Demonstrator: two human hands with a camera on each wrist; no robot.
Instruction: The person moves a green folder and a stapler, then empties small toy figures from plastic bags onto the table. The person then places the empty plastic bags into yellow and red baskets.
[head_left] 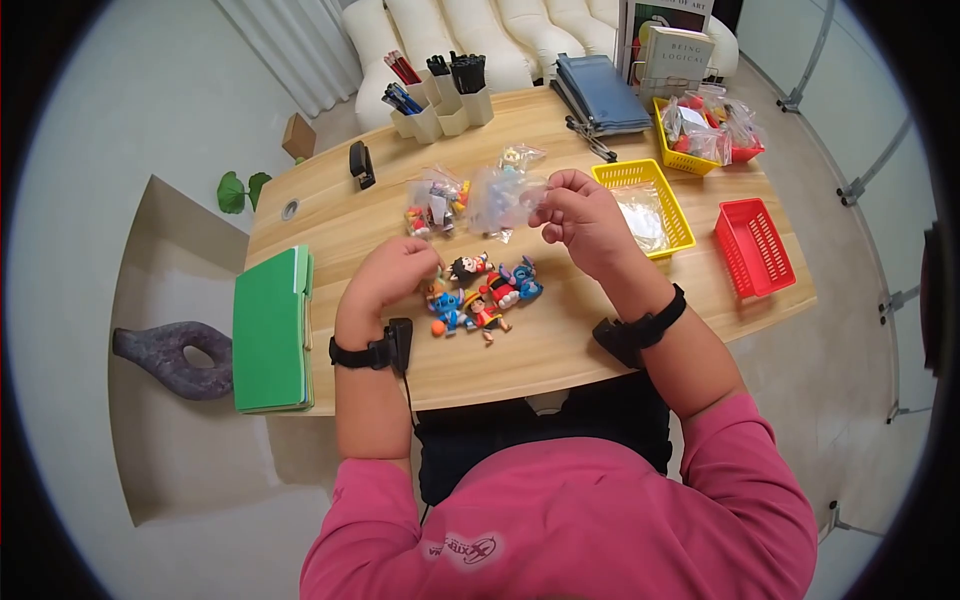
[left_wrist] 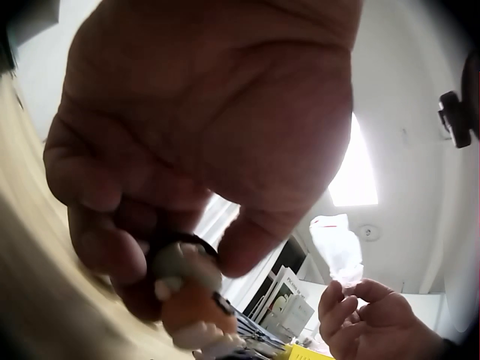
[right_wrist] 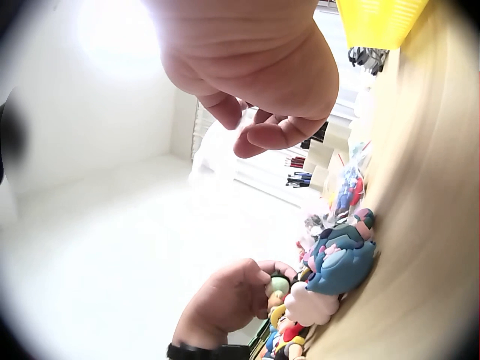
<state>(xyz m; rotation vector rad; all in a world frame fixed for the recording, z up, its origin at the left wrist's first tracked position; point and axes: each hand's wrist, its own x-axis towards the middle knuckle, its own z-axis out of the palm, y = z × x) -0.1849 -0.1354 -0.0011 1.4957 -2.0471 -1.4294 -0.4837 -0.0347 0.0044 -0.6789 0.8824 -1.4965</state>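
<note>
My left hand (head_left: 392,272) pinches a small orange toy figurine (left_wrist: 196,304) with a greenish top by the edge of a loose group of figurines. In that group lie a blue figurine (head_left: 450,314), another blue one (head_left: 524,282), a black-haired one (head_left: 466,268) and one in a yellow hat (head_left: 485,313). Raised to the right of them, my right hand (head_left: 592,225) holds a clear plastic bag (left_wrist: 336,247) between thumb and fingers. Just beyond the group lies a bag of figurines (head_left: 437,205); a smaller bagged figurine (head_left: 515,157) lies farther back.
On the right stand a yellow basket (head_left: 684,225) with clear bags, a red basket (head_left: 755,285) and another yellow basket (head_left: 685,163) with bagged toys. Blue folders (head_left: 605,90), a pen holder (head_left: 450,118) and a stapler (head_left: 362,166) are at the back. Green folders (head_left: 270,335) lie left.
</note>
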